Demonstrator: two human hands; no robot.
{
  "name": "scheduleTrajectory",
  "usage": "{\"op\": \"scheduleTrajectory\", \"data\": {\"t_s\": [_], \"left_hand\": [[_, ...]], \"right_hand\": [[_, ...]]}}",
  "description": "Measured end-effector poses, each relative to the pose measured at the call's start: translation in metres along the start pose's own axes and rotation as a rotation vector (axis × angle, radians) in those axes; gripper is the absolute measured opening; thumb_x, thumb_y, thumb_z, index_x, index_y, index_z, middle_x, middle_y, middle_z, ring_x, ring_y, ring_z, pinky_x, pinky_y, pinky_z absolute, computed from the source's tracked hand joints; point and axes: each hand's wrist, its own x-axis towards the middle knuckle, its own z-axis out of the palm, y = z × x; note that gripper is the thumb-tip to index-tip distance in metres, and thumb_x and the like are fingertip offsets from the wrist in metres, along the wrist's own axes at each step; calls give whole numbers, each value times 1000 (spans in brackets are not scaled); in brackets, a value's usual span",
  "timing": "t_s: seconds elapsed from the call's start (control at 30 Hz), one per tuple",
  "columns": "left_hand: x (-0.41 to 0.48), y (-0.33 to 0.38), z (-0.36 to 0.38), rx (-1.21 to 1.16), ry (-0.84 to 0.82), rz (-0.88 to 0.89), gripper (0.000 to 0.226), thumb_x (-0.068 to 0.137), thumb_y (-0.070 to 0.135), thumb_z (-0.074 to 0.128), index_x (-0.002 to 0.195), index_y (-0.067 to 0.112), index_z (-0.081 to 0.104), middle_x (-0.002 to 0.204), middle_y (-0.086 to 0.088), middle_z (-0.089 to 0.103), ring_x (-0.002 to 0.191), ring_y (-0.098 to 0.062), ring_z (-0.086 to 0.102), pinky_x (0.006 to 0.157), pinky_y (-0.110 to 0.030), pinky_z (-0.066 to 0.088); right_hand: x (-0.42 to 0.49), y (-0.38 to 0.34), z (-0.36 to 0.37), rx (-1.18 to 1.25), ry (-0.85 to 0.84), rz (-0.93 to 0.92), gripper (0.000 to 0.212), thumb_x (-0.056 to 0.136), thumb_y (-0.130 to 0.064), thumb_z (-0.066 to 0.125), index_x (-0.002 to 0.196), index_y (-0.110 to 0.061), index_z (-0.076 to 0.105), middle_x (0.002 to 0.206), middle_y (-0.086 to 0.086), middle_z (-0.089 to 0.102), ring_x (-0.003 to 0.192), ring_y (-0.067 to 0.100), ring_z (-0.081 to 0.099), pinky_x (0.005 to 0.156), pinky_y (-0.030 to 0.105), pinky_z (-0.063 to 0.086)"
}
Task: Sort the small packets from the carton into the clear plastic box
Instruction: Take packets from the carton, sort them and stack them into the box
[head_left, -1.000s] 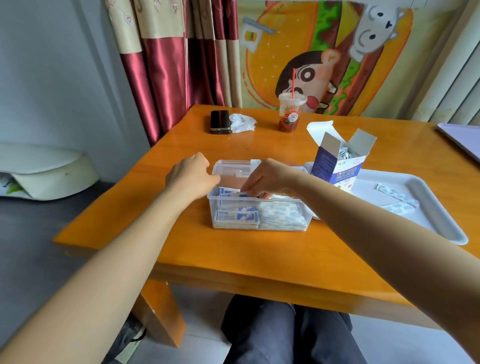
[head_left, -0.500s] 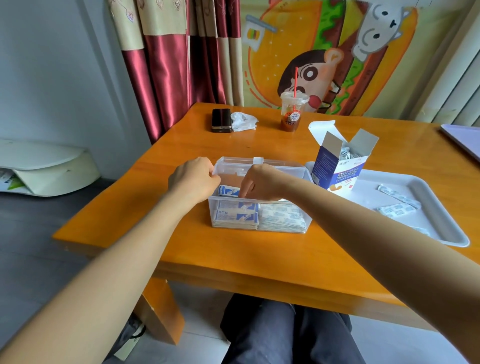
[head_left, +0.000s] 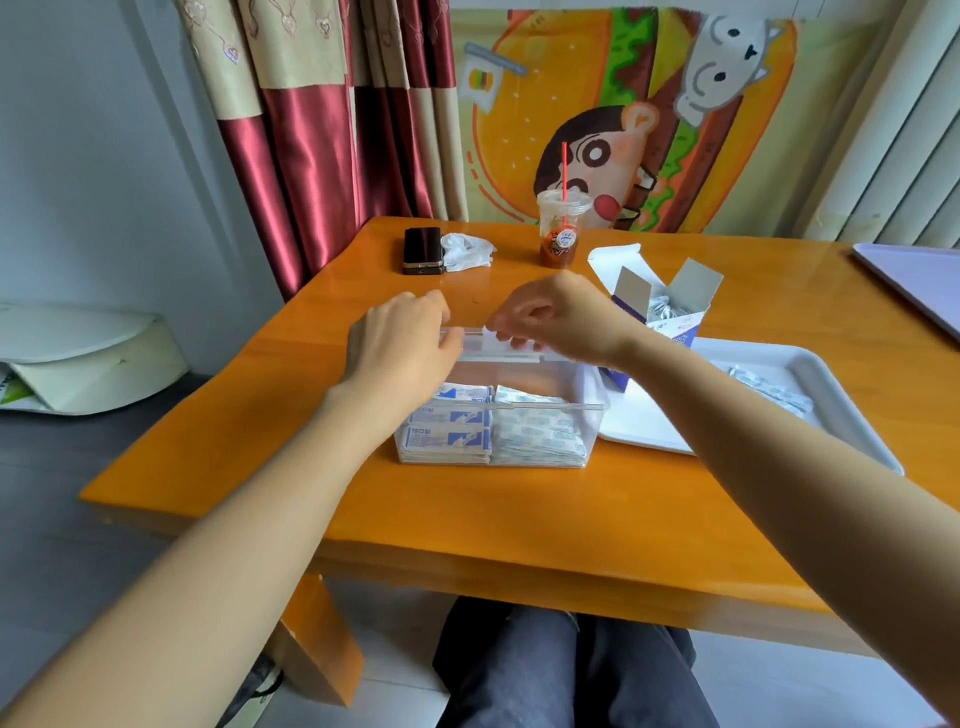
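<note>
Clear plastic box (head_left: 589, 415) sat on orange table (head_left: 519, 514), packets (head_left: 449, 439) stacked inside in two rows. Clear lid (head_left: 498, 354) was half-raised at back. Left hand (head_left: 402, 345) curled round lid's left end; right hand (head_left: 563, 322) pinched its top edge. Open carton (head_left: 675, 332) stood just right of box, on white tray (head_left: 831, 384). Cup (head_left: 561, 228) and phone (head_left: 423, 249) sat beyond.

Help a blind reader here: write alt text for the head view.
Left hand and right hand hold the lid of a clear plastic box of packets on an orange table; an open carton and white tray stand nearby.
</note>
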Motion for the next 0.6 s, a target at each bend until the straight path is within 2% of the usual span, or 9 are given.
{"op": "scheduleTrajectory", "data": {"t_s": [0.1, 0.2, 0.27, 0.33, 0.4, 0.43, 0.5, 0.53, 0.6], "left_hand": [[12, 35, 1, -305, -58, 48, 23, 94, 34, 53, 113, 24, 60, 95, 4, 58, 86, -15, 55, 72, -28, 38], [25, 79, 15, -568, -199, 50, 32, 93, 33, 55, 124, 24, 53, 110, 2, 56, 92, -15, 55, 80, -29, 46], [30, 108, 28, -727, -278, 1, 41, 92, 31, 57, 131, 21, 46, 120, 0, 53, 101, -17, 56, 86, -31, 49], [32, 140, 42, -910, -348, -65, 47, 91, 28, 59, 134, 19, 42, 125, -3, 50, 108, -20, 56, 84, -32, 51], [28, 168, 55, -1042, -362, -98, 49, 89, 29, 61, 133, 19, 42, 127, -5, 50, 109, -21, 56, 84, -34, 53], [27, 181, 62, -1050, -346, -92, 48, 89, 29, 60, 133, 19, 42, 127, -3, 49, 108, -19, 56, 83, -30, 53], [22, 194, 70, -913, -297, -66, 45, 92, 25, 56, 133, 17, 41, 127, 1, 46, 107, -16, 53, 71, -16, 44], [21, 197, 76, -805, -272, -59, 44, 93, 24, 55, 133, 16, 40, 129, -1, 43, 110, -17, 50, 70, -16, 37], [20, 195, 88, -661, -228, -73, 48, 92, 24, 56, 133, 14, 36, 135, -6, 37, 122, -22, 41, 79, -15, 29]], "right_hand": [[-21, 28, -34, 46, 366, 96, 20, 93, -23, 58, 86, -10, 71, 74, 2, 70, 63, 10, 64, 64, 26, 55], [-48, 65, -60, -78, 594, 201, 13, 90, -17, 57, 89, -11, 68, 83, -1, 70, 72, 9, 63, 66, 25, 53], [-61, 88, -66, -175, 543, 268, 13, 86, -10, 59, 97, -12, 65, 92, -1, 68, 79, 13, 61, 68, 26, 51], [-72, 110, -64, -300, 380, 287, 24, 81, -6, 64, 103, -14, 65, 98, 2, 67, 85, 18, 59, 73, 30, 48], [-77, 125, -59, -381, 288, 256, 26, 76, -5, 68, 100, -15, 68, 96, 3, 64, 89, 22, 56, 71, 29, 40], [-79, 129, -59, -388, 295, 238, 23, 75, -6, 68, 97, -14, 69, 92, 3, 61, 88, 22, 54, 69, 27, 36], [-79, 131, -59, -393, 338, 224, 13, 76, -9, 69, 88, -14, 70, 84, -1, 54, 83, 19, 50, 64, 26, 30], [-80, 133, -60, -409, 354, 222, 9, 77, -11, 71, 85, -15, 70, 82, -4, 52, 81, 16, 48, 61, 26, 30], [-81, 139, -62, -414, 391, 206, 5, 78, -16, 73, 81, -16, 69, 80, -8, 51, 76, 11, 47, 55, 22, 29]]}}
